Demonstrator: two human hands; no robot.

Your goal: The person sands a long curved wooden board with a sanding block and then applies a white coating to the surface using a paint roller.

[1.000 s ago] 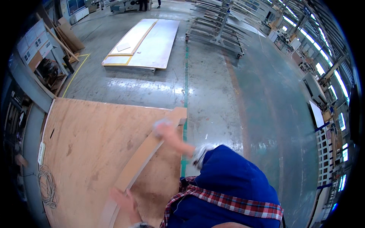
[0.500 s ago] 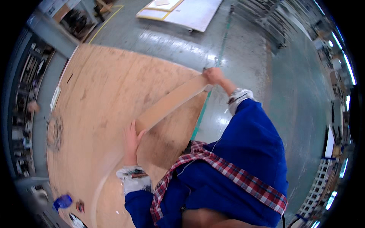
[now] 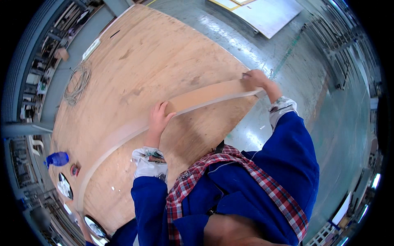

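Note:
A long curved strip point(image 3: 209, 92) with a brown top and pale near edge arcs across the plywood table point(image 3: 164, 53). Its part towards the lower left looks paler and blurred. My left hand point(image 3: 158, 119) lies over the strip's middle, fingers bent across the top and thumb on the near side. My right hand point(image 3: 258, 80) is closed over the right end, close to the table's right edge. A small dark thing shows at its fingers; blur hides its kind. Another person's hand point(image 3: 80, 219) is at the lower left, near the strip's other end.
A coiled cable point(image 3: 78, 84) and a white power strip point(image 3: 91, 49) lie by the table's left edge. A blue bottle point(image 3: 57, 159) and a tape roll point(image 3: 74, 169) sit lower left. A white-topped table point(image 3: 269, 18) and a metal rack point(image 3: 334, 53) stand beyond.
My view has turned, showing more of the strip and the other person's hand at the lower left. My left hand still rests on the strip and my right hand stays at its right end.

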